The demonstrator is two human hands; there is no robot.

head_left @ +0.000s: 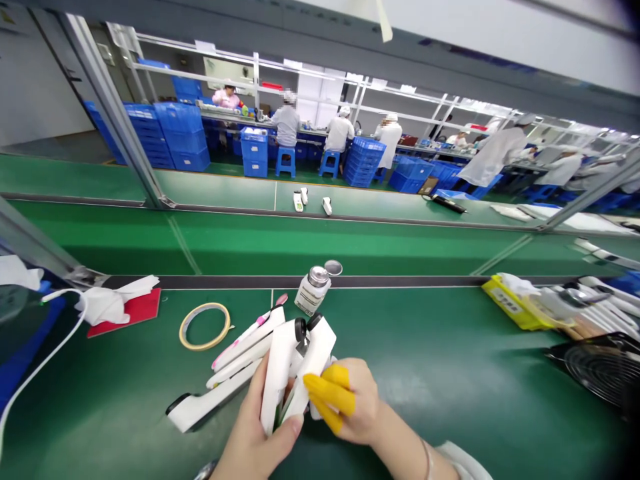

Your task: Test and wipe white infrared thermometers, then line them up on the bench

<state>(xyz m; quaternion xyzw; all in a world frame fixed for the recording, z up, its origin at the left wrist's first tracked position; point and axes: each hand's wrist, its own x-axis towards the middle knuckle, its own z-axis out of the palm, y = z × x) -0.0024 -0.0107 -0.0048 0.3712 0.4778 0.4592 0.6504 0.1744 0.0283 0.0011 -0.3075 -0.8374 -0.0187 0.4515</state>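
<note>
In front of me, my left hand (pixel 270 427) is closed around white infrared thermometers with black round heads. One infrared thermometer (pixel 278 367) leans on the left, and another infrared thermometer (pixel 320 343) tilts to the right beside it. My right hand (pixel 350 400), with yellow finger cots on several fingers, is curled against the right-hand one and grips its side. More white parts show partly behind the right fingers. Left of my hands, several similar thermometers lie side by side, among them a nearer thermometer (pixel 210 403) with a black end. A pink-and-white toothbrush-like stick (pixel 245 339) lies along them.
A metal-topped bottle (pixel 313 291) with its lid open stands beyond my hands. A tape roll (pixel 205 327) and red card (pixel 135 312) lie left. A yellow bin (pixel 515 303) and black fan grille (pixel 600 367) stand right. Co-workers sit beyond the green conveyor (pixel 325 243).
</note>
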